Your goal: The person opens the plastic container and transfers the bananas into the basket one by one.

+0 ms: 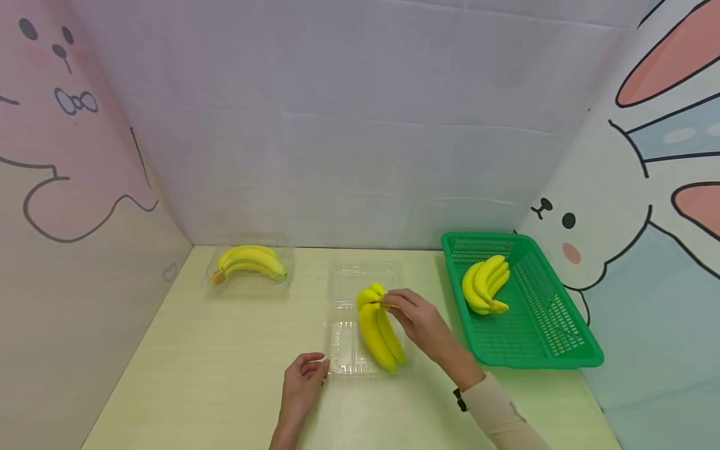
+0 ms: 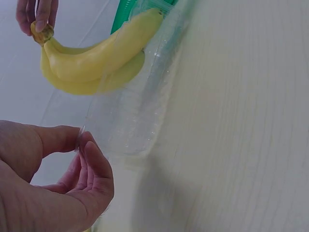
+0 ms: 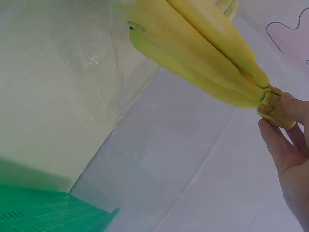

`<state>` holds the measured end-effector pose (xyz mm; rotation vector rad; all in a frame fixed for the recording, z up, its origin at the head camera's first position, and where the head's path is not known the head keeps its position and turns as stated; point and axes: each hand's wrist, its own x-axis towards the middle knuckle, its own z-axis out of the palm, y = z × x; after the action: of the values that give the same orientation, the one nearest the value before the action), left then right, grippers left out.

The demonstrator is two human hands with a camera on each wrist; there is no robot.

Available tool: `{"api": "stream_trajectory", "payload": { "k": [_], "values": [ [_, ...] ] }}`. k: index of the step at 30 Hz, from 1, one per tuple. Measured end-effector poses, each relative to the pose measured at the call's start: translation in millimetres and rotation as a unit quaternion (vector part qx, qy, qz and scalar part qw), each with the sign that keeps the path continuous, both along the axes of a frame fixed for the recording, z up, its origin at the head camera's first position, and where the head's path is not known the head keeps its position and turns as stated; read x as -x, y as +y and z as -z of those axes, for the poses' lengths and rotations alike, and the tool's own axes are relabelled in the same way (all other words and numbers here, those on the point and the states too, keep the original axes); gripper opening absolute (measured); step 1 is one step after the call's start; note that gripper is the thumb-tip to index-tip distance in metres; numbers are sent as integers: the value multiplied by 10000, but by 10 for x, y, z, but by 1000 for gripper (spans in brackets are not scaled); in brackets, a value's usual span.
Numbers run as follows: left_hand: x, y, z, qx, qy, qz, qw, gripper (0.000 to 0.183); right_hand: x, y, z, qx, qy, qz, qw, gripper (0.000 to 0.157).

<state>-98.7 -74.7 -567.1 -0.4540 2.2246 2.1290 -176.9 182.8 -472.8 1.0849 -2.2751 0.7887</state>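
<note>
My right hand (image 1: 419,322) pinches the brown stem of a banana bunch (image 1: 378,334); the right wrist view shows the thumb and fingertips on that stem (image 3: 273,107). The bunch hangs tilted over an opened clear plastic clamshell box (image 1: 344,350), its tips low at the box's near right part. Whether the tips touch the box floor I cannot tell. With thumb and finger, my left hand (image 2: 63,169) pinches the near left edge of the same box.
At the back left, a clear box (image 1: 284,284) holds another banana bunch (image 1: 250,257). A green plastic basket (image 1: 540,360) stands on the right with a bunch of bananas (image 1: 485,284) inside. Printed cloth walls (image 1: 360,144) close off the back and sides of the table (image 1: 225,362).
</note>
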Motion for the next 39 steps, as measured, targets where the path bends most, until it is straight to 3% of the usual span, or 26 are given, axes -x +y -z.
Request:
{"api": "stream_trajectory", "payload": {
  "k": [11, 18, 20, 24, 39],
  "values": [
    [-5, 6, -28, 31, 27, -22, 10000, 27, 2, 104, 12, 385, -97, 204, 9990, 34],
    [-7, 5, -23, 34, 8, 11, 10000, 27, 1, 193, 27, 751, -157, 430, 9961, 20],
    [-8, 1, -21, 30, 8, 27, 10000, 27, 2, 217, 28, 856, -117, 524, 9949, 23],
    [-5, -4, -16, 26, 4, 32, 10000, 28, 14, 259, 24, 1192, 2, 630, 9909, 36],
    [-2, 8, -41, 34, -39, -2, 10000, 28, 9, 485, -13, 1900, -102, 1367, 9722, 30]
  ]
}}
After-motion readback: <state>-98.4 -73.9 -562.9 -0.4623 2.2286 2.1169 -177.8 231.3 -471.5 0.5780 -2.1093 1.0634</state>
